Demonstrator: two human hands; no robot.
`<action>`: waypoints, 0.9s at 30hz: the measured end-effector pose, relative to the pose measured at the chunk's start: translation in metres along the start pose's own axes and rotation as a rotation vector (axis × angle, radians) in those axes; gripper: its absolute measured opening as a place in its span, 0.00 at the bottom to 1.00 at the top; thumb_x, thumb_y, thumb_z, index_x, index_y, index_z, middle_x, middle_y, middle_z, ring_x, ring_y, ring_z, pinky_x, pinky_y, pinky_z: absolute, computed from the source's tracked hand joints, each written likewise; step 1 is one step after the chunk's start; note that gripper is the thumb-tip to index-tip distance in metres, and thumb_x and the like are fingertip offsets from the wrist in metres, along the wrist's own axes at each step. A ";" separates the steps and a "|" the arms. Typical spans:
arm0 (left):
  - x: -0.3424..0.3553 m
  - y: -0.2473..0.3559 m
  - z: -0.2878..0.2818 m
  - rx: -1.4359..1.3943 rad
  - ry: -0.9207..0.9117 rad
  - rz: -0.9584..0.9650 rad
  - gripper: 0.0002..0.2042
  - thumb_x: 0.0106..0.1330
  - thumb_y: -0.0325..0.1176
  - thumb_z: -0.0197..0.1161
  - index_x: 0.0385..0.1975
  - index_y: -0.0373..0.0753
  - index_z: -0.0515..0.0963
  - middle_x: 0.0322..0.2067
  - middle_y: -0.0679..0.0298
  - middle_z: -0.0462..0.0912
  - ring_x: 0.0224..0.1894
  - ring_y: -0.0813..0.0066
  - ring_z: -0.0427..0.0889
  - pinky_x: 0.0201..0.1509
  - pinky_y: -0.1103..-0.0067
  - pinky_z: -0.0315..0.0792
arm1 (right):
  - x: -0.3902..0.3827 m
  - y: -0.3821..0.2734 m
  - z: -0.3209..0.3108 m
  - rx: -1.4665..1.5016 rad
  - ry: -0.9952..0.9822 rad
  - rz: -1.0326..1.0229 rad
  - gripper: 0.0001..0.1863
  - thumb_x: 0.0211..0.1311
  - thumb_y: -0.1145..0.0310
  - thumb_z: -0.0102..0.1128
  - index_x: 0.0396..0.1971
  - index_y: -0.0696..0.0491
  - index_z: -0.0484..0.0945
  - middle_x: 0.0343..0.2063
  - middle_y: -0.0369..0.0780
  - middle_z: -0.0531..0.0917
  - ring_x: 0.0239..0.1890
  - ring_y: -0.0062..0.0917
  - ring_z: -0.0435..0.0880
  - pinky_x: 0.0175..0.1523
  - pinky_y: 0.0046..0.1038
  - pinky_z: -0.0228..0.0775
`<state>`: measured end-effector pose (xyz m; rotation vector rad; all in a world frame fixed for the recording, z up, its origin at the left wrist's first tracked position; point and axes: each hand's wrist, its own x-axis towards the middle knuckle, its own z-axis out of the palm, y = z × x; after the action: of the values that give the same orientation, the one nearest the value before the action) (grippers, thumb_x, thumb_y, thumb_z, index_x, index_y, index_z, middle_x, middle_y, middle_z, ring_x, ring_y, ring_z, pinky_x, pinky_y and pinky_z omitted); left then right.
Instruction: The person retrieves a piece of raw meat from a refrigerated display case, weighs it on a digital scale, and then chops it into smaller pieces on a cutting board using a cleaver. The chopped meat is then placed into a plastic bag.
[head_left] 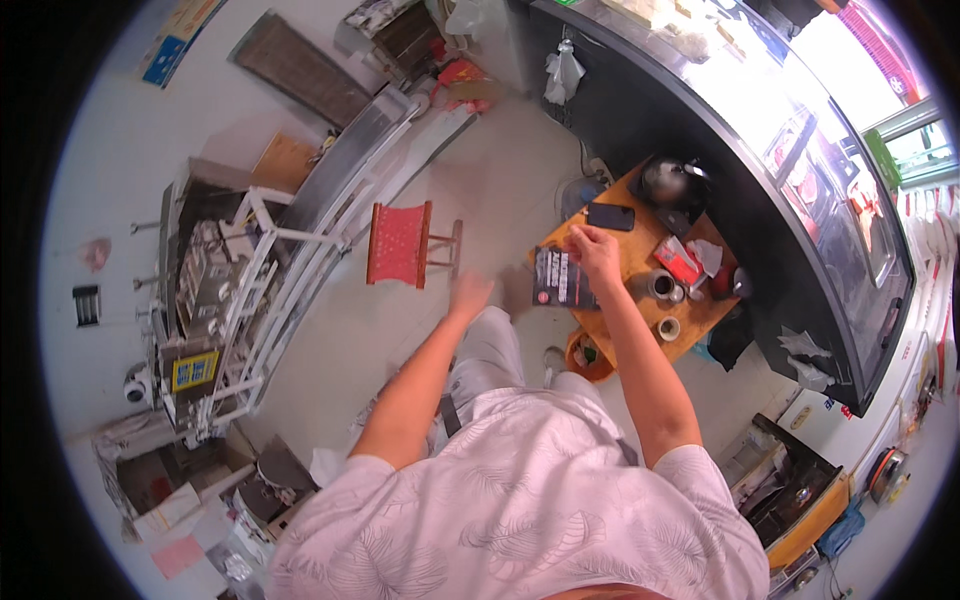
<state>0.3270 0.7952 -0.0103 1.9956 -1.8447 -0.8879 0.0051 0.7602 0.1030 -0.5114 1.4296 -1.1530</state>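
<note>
The dark flat packet [562, 277] is lying at the near left edge of the small orange-brown surface [640, 255], partly overhanging toward the person's knees. The right hand [594, 247] is resting over the packet's upper right corner, fingers curled down onto it as if pinching the edge; whether it is truly gripping I cannot tell. That arm is stretching forward almost straight from the shoulder, elbow only slightly bent, forearm running along the surface's near side.

The left hand [470, 293] is hanging in the air off the surface, just left of the packet and apart from it, blurred, with the fingers appearing loosely spread and nothing in it. Its arm is reaching forward over the left knee, bent a little at the elbow.

Just beyond the right hand a black phone [610, 216] is lying flat, and behind it a dark round kettle [668, 181] is standing. To the right are a red box [679, 262], a small cup [661, 285] and a roll of tape [668, 328]. A red folding stool [398, 244] is standing on the floor to the left, well apart from the hands.
</note>
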 end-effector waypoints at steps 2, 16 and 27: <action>0.116 0.050 -0.005 -0.058 -0.151 -0.050 0.21 0.67 0.50 0.74 0.44 0.38 0.82 0.41 0.57 0.89 0.46 0.63 0.88 0.53 0.68 0.81 | 0.079 -0.003 0.000 -0.106 0.105 -0.106 0.16 0.73 0.60 0.73 0.46 0.58 0.91 0.30 0.36 0.91 0.31 0.17 0.86 0.39 0.23 0.79; 0.690 0.141 0.133 -0.446 -0.573 0.336 0.57 0.51 0.40 0.83 0.82 0.37 0.57 0.80 0.45 0.59 0.83 0.50 0.56 0.83 0.64 0.58 | 0.586 0.052 0.091 -0.648 0.629 -0.567 0.16 0.69 0.60 0.73 0.49 0.54 0.90 0.37 0.46 0.92 0.40 0.32 0.91 0.50 0.33 0.79; 0.748 0.117 0.130 -0.471 -0.633 0.621 0.55 0.53 0.42 0.85 0.82 0.40 0.58 0.80 0.53 0.61 0.82 0.56 0.58 0.82 0.62 0.58 | 0.610 0.036 0.134 -0.499 0.445 -0.291 0.12 0.57 0.67 0.79 0.39 0.55 0.92 0.31 0.40 0.91 0.34 0.26 0.89 0.43 0.29 0.78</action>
<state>0.1515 0.0795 -0.2256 0.8230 -2.0915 -1.6453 -0.0026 0.2166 -0.2074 -0.8704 2.1038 -1.1814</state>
